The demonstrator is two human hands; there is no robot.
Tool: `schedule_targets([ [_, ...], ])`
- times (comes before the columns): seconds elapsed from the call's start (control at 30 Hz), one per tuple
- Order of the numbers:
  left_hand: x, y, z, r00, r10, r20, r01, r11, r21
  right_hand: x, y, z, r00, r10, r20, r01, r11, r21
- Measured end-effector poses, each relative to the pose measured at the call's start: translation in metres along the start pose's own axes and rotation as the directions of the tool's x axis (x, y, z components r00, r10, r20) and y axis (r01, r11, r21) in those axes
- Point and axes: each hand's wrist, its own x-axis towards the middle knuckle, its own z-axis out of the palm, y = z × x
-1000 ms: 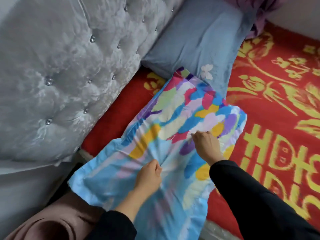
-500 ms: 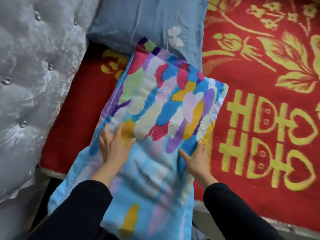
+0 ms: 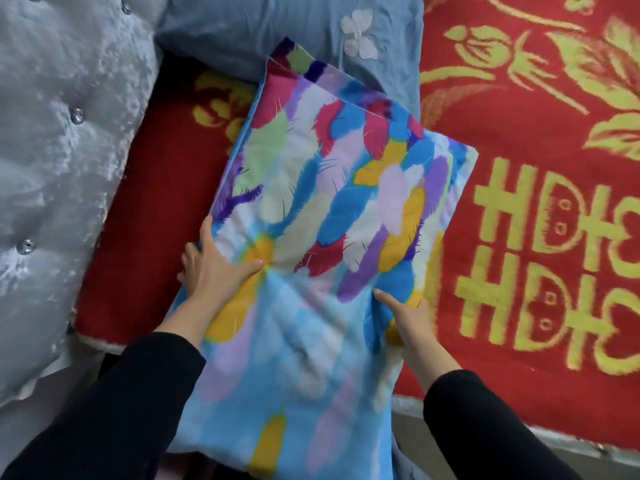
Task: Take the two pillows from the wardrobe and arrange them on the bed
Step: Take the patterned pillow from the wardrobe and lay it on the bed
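My left hand and right hand each grip a side edge of the feather-print pillow, thumbs on top. It lies on the red bedspread, its far corner overlapping the blue pillow beside the grey tufted headboard.

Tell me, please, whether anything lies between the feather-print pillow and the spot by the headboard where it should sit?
Nothing visible blocks it. The feather-print pillow, held by the left hand and right hand, has bare red blanket between it and the headboard. Its far corner overlaps the blue pillow.
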Motion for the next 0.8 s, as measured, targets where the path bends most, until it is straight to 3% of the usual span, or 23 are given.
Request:
schedule_targets([
  [0.17,-0.017,0.001,-0.025,0.989,0.051,-0.137,-0.055,0.998,-0.026,-0.018,-0.019,0.002,0.997,0.071,-0.014,-0.071,0.997,-0.001],
  [0.57,0.009,-0.034,-0.118,0.943,0.009,-0.333,-0.043,0.995,-0.093,-0.050,-0.065,0.081,0.981,-0.044,0.187,0.044,0.999,0.003],
  [0.7,0.024,-0.063,-0.112,0.982,-0.116,-0.150,0.123,0.992,0.035,-0.050,-0.056,0.098,0.973,-0.134,0.190,0.160,0.979,-0.127],
  [0.8,0.026,-0.083,-0.091,0.990,-0.083,0.112,0.065,0.985,0.157,-0.053,-0.045,0.102,0.942,-0.226,0.247,0.300,0.898,-0.321],
])
